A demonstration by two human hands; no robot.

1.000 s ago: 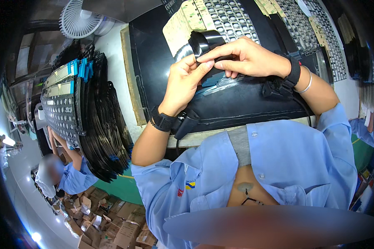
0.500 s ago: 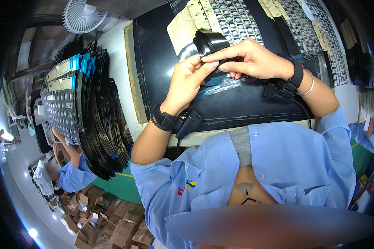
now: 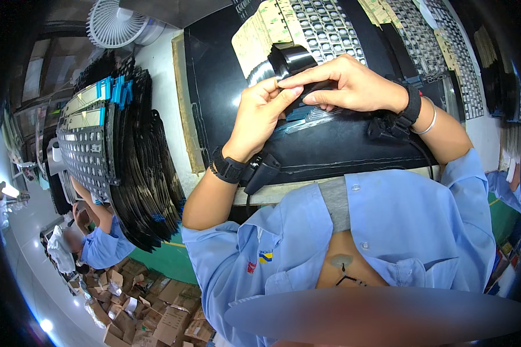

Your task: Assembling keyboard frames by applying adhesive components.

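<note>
My left hand (image 3: 263, 107) is closed, thumb and forefinger pinched on the near end of a glossy black film (image 3: 295, 59) that bends up and away from me. My right hand (image 3: 353, 84) reaches across from the right, its forefinger lying along the film's near edge and its tip meeting the left fingertips. Its thumb sits below, with a dark part of the film between; the other fingers are curled. What exactly lies under the fingertips is hidden. Just below the hands, thin clear strips with blue parts (image 3: 309, 120) lie on the black mat (image 3: 214, 87).
Pale yellow backing sheets (image 3: 252, 40) and key-grid panels (image 3: 330, 32) lie beyond the hands, with more panels (image 3: 417, 52) at the right. A tall stack of black panels (image 3: 139, 156) stands left. A white fan (image 3: 116, 23) is at the back. Another person (image 3: 104, 237) works far left, above cardboard boxes (image 3: 156, 312).
Both hands keep nearly the same place and grip. The black film has shifted very slightly to the left with the fingertips.
</note>
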